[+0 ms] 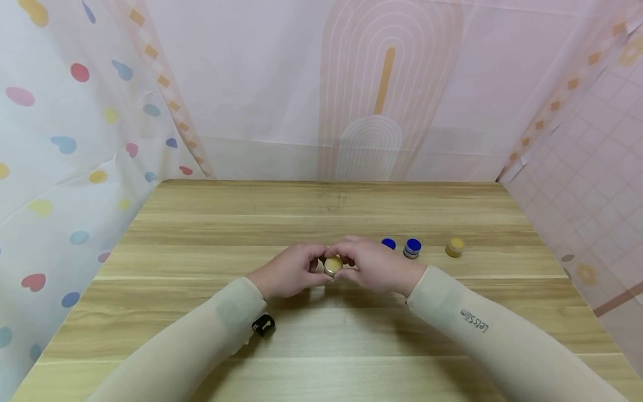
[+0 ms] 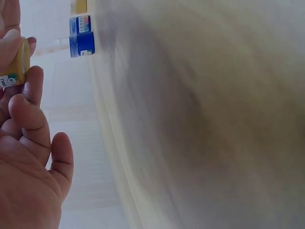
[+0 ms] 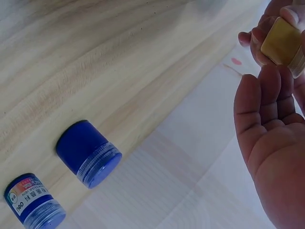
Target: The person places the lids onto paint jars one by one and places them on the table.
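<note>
Both hands meet over the middle of the table around a small yellow paint jar (image 1: pixel 333 264). My left hand (image 1: pixel 291 271) grips it from the left, thumb at the near side. From the right, my right hand (image 1: pixel 379 265) pinches the same jar between thumb and fingers. In the left wrist view the yellow jar (image 2: pixel 22 59) shows part of a printed label. Its plain yellow side and part of a clear lid appear in the right wrist view, where the jar (image 3: pixel 281 40) is partly hidden by fingers.
Right of the hands stand two blue paint jars (image 1: pixel 412 248), one partly hidden behind the right hand. Farther right is another yellow jar (image 1: pixel 455 247). A black clip-like piece (image 1: pixel 263 325) sits by the left sleeve. Printed cloth (image 1: pixel 261 84) hangs behind the wooden table (image 1: pixel 241 201).
</note>
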Tool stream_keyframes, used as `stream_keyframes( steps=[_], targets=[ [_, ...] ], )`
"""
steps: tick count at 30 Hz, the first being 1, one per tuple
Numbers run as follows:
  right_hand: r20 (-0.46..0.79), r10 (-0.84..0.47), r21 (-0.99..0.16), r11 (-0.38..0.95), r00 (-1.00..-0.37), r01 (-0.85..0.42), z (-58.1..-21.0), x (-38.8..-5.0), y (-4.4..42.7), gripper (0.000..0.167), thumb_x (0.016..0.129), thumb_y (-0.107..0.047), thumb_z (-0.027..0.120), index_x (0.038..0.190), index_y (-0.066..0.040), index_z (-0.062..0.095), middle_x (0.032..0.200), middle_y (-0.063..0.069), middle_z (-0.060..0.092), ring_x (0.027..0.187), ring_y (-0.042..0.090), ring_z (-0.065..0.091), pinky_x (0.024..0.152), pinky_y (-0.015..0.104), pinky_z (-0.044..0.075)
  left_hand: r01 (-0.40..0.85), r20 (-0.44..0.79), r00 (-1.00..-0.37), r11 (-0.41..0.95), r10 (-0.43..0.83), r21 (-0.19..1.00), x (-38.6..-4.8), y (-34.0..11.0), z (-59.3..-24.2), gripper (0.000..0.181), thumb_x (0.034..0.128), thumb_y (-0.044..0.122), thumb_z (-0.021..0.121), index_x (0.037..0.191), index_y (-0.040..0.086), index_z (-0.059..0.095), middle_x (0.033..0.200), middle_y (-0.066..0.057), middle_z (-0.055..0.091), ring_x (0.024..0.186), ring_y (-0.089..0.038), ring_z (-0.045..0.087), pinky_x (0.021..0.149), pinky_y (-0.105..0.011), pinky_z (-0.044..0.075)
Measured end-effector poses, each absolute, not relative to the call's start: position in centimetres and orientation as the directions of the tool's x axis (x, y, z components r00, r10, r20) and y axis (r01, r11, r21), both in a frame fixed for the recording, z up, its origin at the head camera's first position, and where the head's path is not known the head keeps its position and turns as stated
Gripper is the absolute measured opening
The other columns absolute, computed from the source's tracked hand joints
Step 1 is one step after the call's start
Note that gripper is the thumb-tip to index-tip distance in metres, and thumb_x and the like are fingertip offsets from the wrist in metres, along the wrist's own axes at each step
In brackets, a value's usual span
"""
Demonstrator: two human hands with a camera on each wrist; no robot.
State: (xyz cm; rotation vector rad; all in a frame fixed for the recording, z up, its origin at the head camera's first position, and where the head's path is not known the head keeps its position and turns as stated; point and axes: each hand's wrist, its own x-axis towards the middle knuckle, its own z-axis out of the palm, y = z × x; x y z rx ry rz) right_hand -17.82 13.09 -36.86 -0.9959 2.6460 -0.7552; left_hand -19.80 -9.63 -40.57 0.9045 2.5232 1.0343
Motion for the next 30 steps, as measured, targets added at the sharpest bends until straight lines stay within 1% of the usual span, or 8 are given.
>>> stream_keyframes(
  steps=[2, 6, 9, 12, 18, 26, 30],
  targets=[
    [-0.019, -0.663, -0.524, 0.644, -0.748, -0.558, -36.87, -17.75, 13.11, 0.036, 0.100, -0.021, 0.074, 0.134, -0.011, 0.066, 0.117, 0.000, 0.066, 0.099, 0.013, 0.061, 0.087, 0.030, 0.055, 0.450, -0.008, -0.771, 0.554, 0.636, 0.700, -19.71, -9.60, -40.61, 0.020, 0.0935, 0.026, 0.082, 0.108, 0.019, 0.070, 0.071, 0.008, 0.051, 0.062, -0.007, 0.046, 0.056, -0.022, 0.037],
    [-0.003, -0.668, -0.512, 0.640, -0.744, -0.573, -37.00, -17.65, 13.18, 0.038, 0.100, -0.021, 0.073, 0.135, -0.009, 0.065, 0.122, 0.002, 0.066, 0.105, 0.016, 0.064, 0.092, 0.033, 0.055, 0.447, -0.005, -0.777, 0.556, 0.630, 0.701, -19.51, -9.53, -40.63, 0.021, 0.0943, 0.026, 0.081, 0.112, 0.019, 0.071, 0.073, 0.005, 0.053, 0.063, -0.008, 0.046, 0.055, -0.022, 0.038],
    [0.014, -0.671, -0.503, 0.636, -0.741, -0.585, -37.13, -17.58, 13.18, 0.036, 0.101, -0.020, 0.073, 0.134, -0.008, 0.065, 0.125, 0.003, 0.066, 0.110, 0.018, 0.064, 0.096, 0.035, 0.056, 0.447, -0.002, -0.777, 0.554, 0.629, 0.703, -19.42, -9.48, -40.62, 0.023, 0.0950, 0.023, 0.080, 0.115, 0.017, 0.071, 0.075, 0.003, 0.055, 0.063, -0.008, 0.046, 0.055, -0.022, 0.038],
    [0.015, -0.664, -0.505, 0.640, -0.748, -0.578, -37.16, -17.52, 13.12, 0.034, 0.101, -0.020, 0.072, 0.133, -0.008, 0.066, 0.126, 0.003, 0.066, 0.112, 0.016, 0.063, 0.097, 0.036, 0.055, 0.447, 0.001, -0.779, 0.554, 0.628, 0.702, -19.39, -9.43, -40.62, 0.025, 0.0954, 0.022, 0.079, 0.118, 0.015, 0.071, 0.076, 0.003, 0.057, 0.063, -0.008, 0.047, 0.055, -0.022, 0.038],
    [-0.005, -0.638, -0.528, 0.656, -0.770, -0.540, -36.99, -17.48, 12.98, 0.033, 0.102, -0.020, 0.071, 0.132, -0.009, 0.066, 0.123, 0.001, 0.065, 0.110, 0.016, 0.064, 0.095, 0.035, 0.056, 0.440, -0.002, -0.787, 0.563, 0.617, 0.699, -19.52, -9.36, -40.69, 0.026, 0.0957, 0.022, 0.079, 0.119, 0.013, 0.071, 0.075, 0.003, 0.056, 0.062, -0.008, 0.046, 0.054, -0.023, 0.038],
    [0.017, -0.649, -0.513, 0.648, -0.761, -0.563, -36.98, -17.53, 13.03, 0.033, 0.102, -0.019, 0.072, 0.132, -0.009, 0.067, 0.121, 0.002, 0.063, 0.106, 0.020, 0.066, 0.090, 0.031, 0.055, 0.447, 0.003, -0.791, 0.576, 0.611, 0.685, -19.50, -9.26, -40.59, 0.031, 0.0958, 0.023, 0.078, 0.124, 0.012, 0.071, 0.073, 0.003, 0.056, 0.060, -0.008, 0.046, 0.053, -0.023, 0.038],
    [0.031, -0.650, -0.503, 0.646, -0.760, -0.573, -37.00, -17.51, 13.03, 0.032, 0.101, -0.018, 0.072, 0.132, -0.009, 0.067, 0.121, 0.002, 0.063, 0.106, 0.022, 0.066, 0.089, 0.032, 0.055, 0.442, 0.004, -0.798, 0.580, 0.603, 0.685, -19.43, -9.16, -40.54, 0.030, 0.0959, 0.023, 0.078, 0.123, 0.012, 0.071, 0.072, 0.003, 0.055, 0.060, -0.008, 0.045, 0.053, -0.023, 0.037]
  ],
)
